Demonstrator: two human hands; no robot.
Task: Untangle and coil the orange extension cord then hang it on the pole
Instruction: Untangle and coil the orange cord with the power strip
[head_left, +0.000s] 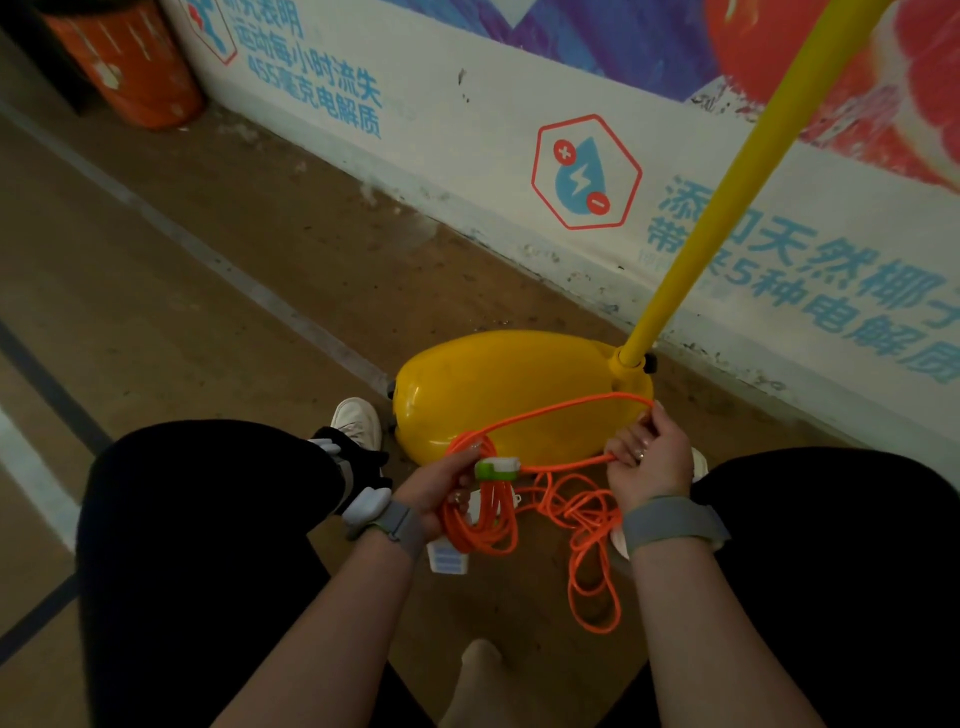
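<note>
Two bare forearms reach forward from 6 o'clock, each with a grey wristband, between knees in dark trousers at 8 and 4 o'clock. The left hand (441, 486), just below the middle of the view, has its fingers curled round a bundle of loops of the orange extension cord (485, 525); the gathered loops hang from its grip toward the floor (156, 270). A green-and-white plug (497, 467) sits at the top of the bundle, just beside the left fingertips. A white socket block (447, 558) with blue marks shows under the hanging loops, at 6 o'clock from the hand.

The right hand (652, 457), at 3 o'clock from the left, pinches the cord in curled fingers. One wide loop arches from the left hand up to the right, crossing in front of the yellow base (509, 379); a lower strand runs nearly straight between the two hands. Loose, tangled cord lies on the floor below and between the hands, trailing toward 5 o'clock.

The yellow pole (727, 182) rises from the far right end of the base and slants to 1 o'clock, across a printed wall banner (467, 130). A white shoe (356, 421) rests at 9 o'clock from the base. An orange bin (130, 67) stands by the wall at 11 o'clock.
</note>
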